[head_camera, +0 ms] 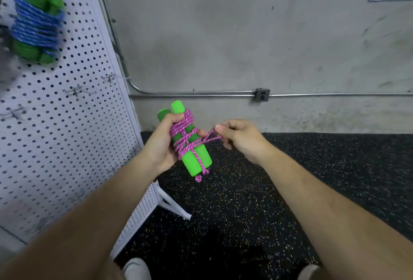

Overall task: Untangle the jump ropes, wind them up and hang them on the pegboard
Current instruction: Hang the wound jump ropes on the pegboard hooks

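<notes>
Pink rope [181, 133] is sitting wound around two green handles [197, 161] in the middle of the head view, above the dark speckled floor [268, 190] and just right of the pegboard [67, 136]. The left hand [164, 140] is gripping the paired handles, its fingers curling round them and over some of the coils. The right hand [240, 138] is pinching a short loop of the rope between thumb and forefinger and drawing it out taut to the right, close beside the bundle.

At the far left a blue rope [35, 25], wound on its own green handles, is hanging high on the pegboard, and bare hooks [74, 91] are sticking out lower down.

The winding looks almost finished, with the loose end being secured. To do this well, the left hand should be keeping both handles squeezed together so the coils are not slackening. The right hand should be holding steady tension while tucking the loop under a crossing strand, leaving enough free to catch a hook. If the tail is left loose, the bundle is likely to unwind once hung.
</notes>
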